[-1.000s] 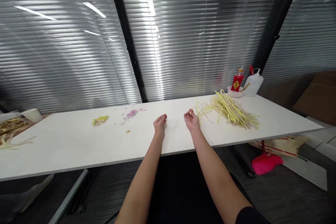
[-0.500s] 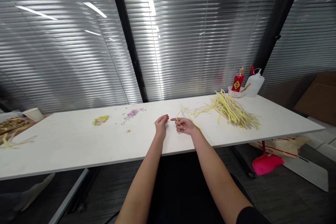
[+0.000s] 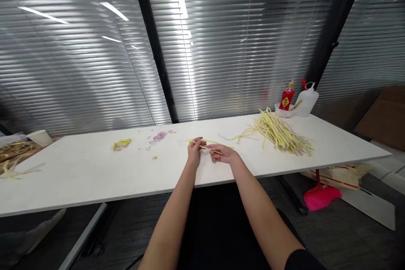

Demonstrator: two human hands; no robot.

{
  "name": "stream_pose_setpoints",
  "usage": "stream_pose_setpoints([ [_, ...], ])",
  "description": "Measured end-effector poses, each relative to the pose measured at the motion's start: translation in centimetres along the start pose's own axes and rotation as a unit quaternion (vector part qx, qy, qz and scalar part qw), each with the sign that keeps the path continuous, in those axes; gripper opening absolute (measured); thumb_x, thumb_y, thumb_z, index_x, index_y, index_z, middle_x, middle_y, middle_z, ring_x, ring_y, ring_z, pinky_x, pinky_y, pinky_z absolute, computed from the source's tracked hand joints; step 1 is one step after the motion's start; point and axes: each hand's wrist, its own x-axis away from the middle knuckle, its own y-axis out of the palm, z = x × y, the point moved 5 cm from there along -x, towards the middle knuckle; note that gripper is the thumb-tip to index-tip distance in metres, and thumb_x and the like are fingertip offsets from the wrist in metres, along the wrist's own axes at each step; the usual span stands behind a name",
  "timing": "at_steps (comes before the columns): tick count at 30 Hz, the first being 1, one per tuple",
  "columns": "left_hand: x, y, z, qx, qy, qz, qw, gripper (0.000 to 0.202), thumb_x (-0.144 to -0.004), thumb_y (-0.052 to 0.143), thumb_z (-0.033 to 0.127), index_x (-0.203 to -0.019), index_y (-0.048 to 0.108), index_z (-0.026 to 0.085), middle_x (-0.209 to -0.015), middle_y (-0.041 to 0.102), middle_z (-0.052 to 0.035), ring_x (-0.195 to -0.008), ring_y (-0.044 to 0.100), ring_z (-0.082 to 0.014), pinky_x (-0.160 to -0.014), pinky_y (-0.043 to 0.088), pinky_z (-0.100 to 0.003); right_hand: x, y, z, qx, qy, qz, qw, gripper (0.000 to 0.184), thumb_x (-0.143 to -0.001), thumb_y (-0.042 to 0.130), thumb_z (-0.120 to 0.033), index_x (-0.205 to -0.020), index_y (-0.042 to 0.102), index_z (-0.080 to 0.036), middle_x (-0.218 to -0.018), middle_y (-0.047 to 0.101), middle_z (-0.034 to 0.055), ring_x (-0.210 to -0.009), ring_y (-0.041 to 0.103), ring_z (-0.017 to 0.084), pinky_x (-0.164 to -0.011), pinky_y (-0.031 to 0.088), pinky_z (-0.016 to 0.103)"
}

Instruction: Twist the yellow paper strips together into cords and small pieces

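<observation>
1. Left hand [image 3: 194, 151]: raised from the near edge of the table [image 3: 95, 177]; its grip grasps thin yellow strands between thumb and fingers.
2. Right hand [image 3: 221, 154]: just beside the left, palm turned inward; its grip is likewise closed on the strands, fingers pointing toward the other hand.
3. Held strands [image 3: 205, 147]: spanning the gap between the two hands, over the middle of the table. One length runs past the right hand on its far side; short ends project to the left of the left hand. The exact number of strands is too fine to tell.
4. Heap of strands [image 3: 280, 135]: yellow and beige, lying to the right of the hands, with a few loose lengths trailing toward them.
5. Small bundle [image 3: 120, 145]: short yellow pieces, well to the left of the hands.
6. Colored bands [image 3: 159, 136]: a scatter of small pink and purple loops, between the small bundle and the left hand; a brown spot [image 3: 155, 157] lies nearer the viewer.
7. Far right corner: a red bottle [image 3: 286, 99] standing in a shallow bowl [image 3: 284, 113], beside a white squeeze bottle [image 3: 306, 102].
8. Background: slatted blinds [image 3: 218, 50] behind the table.
</observation>
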Motion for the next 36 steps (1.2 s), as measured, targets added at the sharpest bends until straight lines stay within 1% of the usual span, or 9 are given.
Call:
stream_pose_setpoints([
  [4,-0.1,-0.9,0.2,0.077,-0.012,0.074,0.994,0.032,-0.068,0.069,0.038,-0.089,0.064,0.015,-0.083,0.060,-0.0046,-0.061,0.055,-0.0080,-0.060,0.041,-0.023,-0.6,-1.6,-0.4,-0.096,-0.074,0.084,0.989,0.022,-0.074,0.064,-0.018,-0.095,0.058,-0.016,-0.067,0.055,-0.0036,-0.049,0.044,0.005,-0.062,0.042,0.026],
  [8,-0.4,-1.5,0.0,0.132,-0.010,0.106,0.986,0.031,-0.066,0.072,0.035,-0.088,0.064,0.014,-0.085,0.057,-0.0036,-0.057,0.052,-0.0060,-0.056,0.040,-0.022,-0.7,-2.4,-0.5,-0.143,-0.101,0.124,0.977,0.017,-0.074,0.065,-0.021,-0.090,0.058,-0.017,-0.069,0.059,-0.0023,-0.051,0.048,0.007,-0.062,0.043,0.027],
  [15,-0.8,-2.9,-0.4,0.225,-0.001,0.169,0.959,0.028,-0.064,0.073,0.026,-0.089,0.061,0.018,-0.074,0.056,0.0009,-0.061,0.054,-0.0062,-0.069,0.045,-0.025,0.0,-3.2,-1.1,-0.200,-0.140,0.190,0.951,0.014,-0.075,0.062,-0.022,-0.088,0.058,-0.020,-0.076,0.063,-0.0007,-0.059,0.054,0.010,-0.066,0.045,0.028],
  [18,-0.9,-3.1,-0.4,0.215,0.003,0.172,0.961,0.025,-0.065,0.071,0.027,-0.086,0.061,0.017,-0.074,0.057,-0.0003,-0.064,0.055,-0.0069,-0.074,0.045,-0.025,0.3,-3.6,-1.7,-0.196,-0.165,0.200,0.946,0.017,-0.078,0.057,-0.031,-0.091,0.058,-0.022,-0.090,0.065,0.0021,-0.070,0.057,0.013,-0.069,0.047,0.030],
  [21,-1.0,-3.3,-0.6,0.174,0.005,0.172,0.970,0.026,-0.068,0.068,0.034,-0.087,0.062,0.016,-0.076,0.058,-0.0031,-0.067,0.056,-0.0097,-0.076,0.045,-0.028,0.6,-3.8,-2.2,-0.174,-0.204,0.202,0.942,0.028,-0.080,0.048,-0.043,-0.095,0.059,-0.022,-0.105,0.063,0.0046,-0.081,0.058,0.017,-0.070,0.047,0.033],
  [24,-1.1,-3.7,-0.7,0.158,0.011,0.184,0.970,0.026,-0.069,0.066,0.035,-0.087,0.062,0.017,-0.074,0.058,-0.0035,-0.068,0.057,-0.0106,-0.077,0.045,-0.029,1.0,-4.1,-2.7,-0.134,-0.242,0.226,0.934,0.035,-0.079,0.041,-0.048,-0.098,0.058,-0.024,-0.109,0.061,0.0048,-0.085,0.057,0.019,-0.068,0.047,0.034],
  [28,-1.1,-3.7,-0.7,0.200,0.010,0.192,0.961,0.023,-0.064,0.070,0.027,-0.083,0.062,0.016,-0.073,0.058,-0.0019,-0.065,0.056,-0.0085,-0.077,0.046,-0.027,1.0,-4.2,-2.9,-0.106,-0.250,0.241,0.932,0.030,-0.077,0.047,-0.039,-0.102,0.059,-0.026,-0.098,0.063,0.0021,-0.073,0.055,0.015,-0.065,0.046,0.031],
  [31,-0.8,-3.2,-0.4,0.214,0.003,0.184,0.959,0.025,-0.061,0.073,0.023,-0.082,0.064,0.015,-0.073,0.058,-0.0008,-0.062,0.055,-0.0071,-0.077,0.046,-0.027,0.7,-3.9,-2.7,-0.122,-0.239,0.220,0.938,0.032,-0.074,0.056,-0.030,-0.105,0.058,-0.027,-0.088,0.062,-0.0008,-0.063,0.051,0.010,-0.063,0.044,0.026],
  [36,-0.4,-1.9,0.0,0.094,0.019,0.130,0.987,0.034,-0.060,0.075,0.026,-0.090,0.067,0.013,-0.079,0.065,-0.0048,-0.072,0.061,-0.0129,-0.081,0.046,-0.032,0.0,-3.1,-2.1,-0.098,-0.224,0.179,0.953,0.040,-0.068,0.067,-0.022,-0.106,0.054,-0.026,-0.095,0.062,-0.0010,-0.063,0.053,0.008,-0.063,0.045,0.025],
])
